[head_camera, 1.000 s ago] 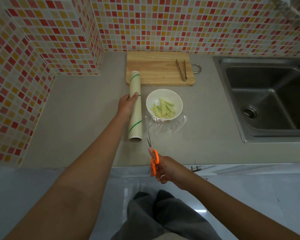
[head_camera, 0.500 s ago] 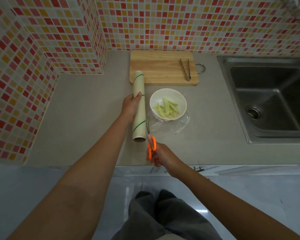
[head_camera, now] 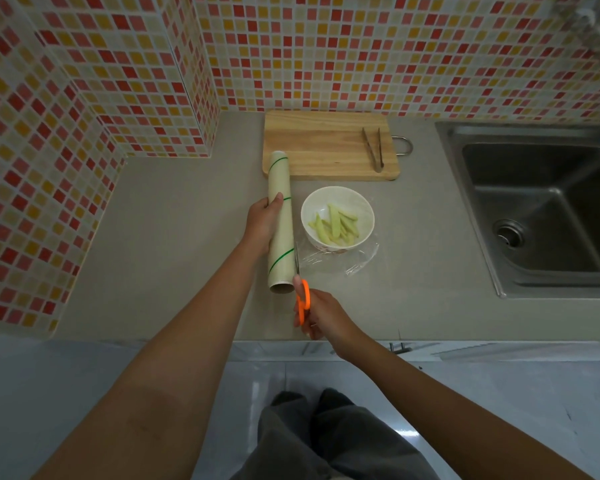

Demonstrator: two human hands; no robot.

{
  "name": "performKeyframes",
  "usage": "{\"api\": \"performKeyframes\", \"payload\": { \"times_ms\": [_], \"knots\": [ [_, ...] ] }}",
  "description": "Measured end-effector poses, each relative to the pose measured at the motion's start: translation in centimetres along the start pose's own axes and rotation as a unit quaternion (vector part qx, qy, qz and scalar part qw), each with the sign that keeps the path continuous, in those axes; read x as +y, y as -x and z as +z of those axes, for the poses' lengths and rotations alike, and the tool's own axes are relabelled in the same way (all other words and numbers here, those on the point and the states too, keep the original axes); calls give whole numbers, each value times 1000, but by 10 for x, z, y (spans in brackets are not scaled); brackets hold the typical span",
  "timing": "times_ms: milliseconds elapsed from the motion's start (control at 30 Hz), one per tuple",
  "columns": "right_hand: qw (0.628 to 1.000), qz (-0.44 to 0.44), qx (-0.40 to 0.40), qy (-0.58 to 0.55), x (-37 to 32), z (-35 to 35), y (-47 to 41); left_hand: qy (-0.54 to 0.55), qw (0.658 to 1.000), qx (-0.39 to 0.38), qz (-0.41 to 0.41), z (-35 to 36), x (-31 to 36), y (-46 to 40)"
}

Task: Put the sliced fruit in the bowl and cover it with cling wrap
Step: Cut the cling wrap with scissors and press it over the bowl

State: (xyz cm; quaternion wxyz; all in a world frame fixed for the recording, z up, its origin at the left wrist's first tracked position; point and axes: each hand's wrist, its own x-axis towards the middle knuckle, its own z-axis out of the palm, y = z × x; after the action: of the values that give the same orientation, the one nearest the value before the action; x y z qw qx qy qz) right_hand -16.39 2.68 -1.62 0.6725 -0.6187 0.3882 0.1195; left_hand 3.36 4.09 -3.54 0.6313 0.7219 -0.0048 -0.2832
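Grey countertop (head_camera: 174, 244), mosaic-tiled walls behind and at left, steel sink (head_camera: 541, 216) at right. White bowl (head_camera: 337, 216) sits mid-counter, just in front of the wooden cutting board (head_camera: 329, 143) on which tongs (head_camera: 373, 148) lie. Sliced fruit (head_camera: 335, 225), pale green strips, is in the bowl; clear film (head_camera: 343, 261) lies over it and spills onto the counter at the near side, wrinkled. Left hand (head_camera: 262, 226) is closed around the cling wrap roll (head_camera: 280, 223), which lies on the counter just left of the bowl. Right hand (head_camera: 321, 315) grips orange-handled scissors (head_camera: 300, 289), blades pointing along the gap between roll and bowl. Judgement: step in hand is cutting the sheet free of the roll. Next move calls for running the blades straight along the taut film while the roll is held steady.
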Motion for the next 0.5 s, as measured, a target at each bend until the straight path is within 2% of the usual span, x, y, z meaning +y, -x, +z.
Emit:
{"api": "performKeyframes", "payload": {
  "times_ms": [300, 500],
  "knots": [
    [995, -90, 25, -29, 10, 2, 0, 18, 1000, 3, -3, 1, 1, 4],
    [999, 13, -13, -41, -3, -5, -3, 9, 1000, 3, -1, 2, -4, 7]
  ]
}}
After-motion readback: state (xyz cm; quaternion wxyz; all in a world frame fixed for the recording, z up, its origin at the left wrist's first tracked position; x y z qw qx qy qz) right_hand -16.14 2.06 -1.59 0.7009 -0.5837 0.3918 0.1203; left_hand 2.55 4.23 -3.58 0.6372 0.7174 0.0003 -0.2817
